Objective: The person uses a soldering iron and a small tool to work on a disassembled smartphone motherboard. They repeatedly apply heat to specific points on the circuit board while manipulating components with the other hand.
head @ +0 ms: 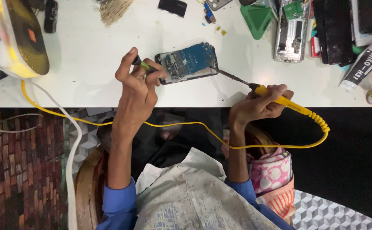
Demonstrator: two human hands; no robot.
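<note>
we're soldering: right hand (pixel 258 106) grips the yellow soldering iron (pixel 279 99), tip on the opened phone (pixel 187 62), which left hand (pixel 137 81) steadies, pinching a small tool (pixel 142 64); next needs steadiness.

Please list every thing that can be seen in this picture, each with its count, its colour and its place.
opened phone: one, blue circuit board, table centre
soldering iron: one, yellow handle, metal tip on the phone's right edge
iron's cable: one, yellow, hanging below the table edge
small tool: one, green and black, at the phone's left end
table: one, white
round device: one, white and yellow, far left
brush: one, tan bristles, top
triangular pick: one, green, top right
phone frame: one, silver, top right
glue tube: one, white, far right
patterned cloth: one, pink, on the lap
left hand: holds the small tool
right hand: holds the soldering iron
</note>
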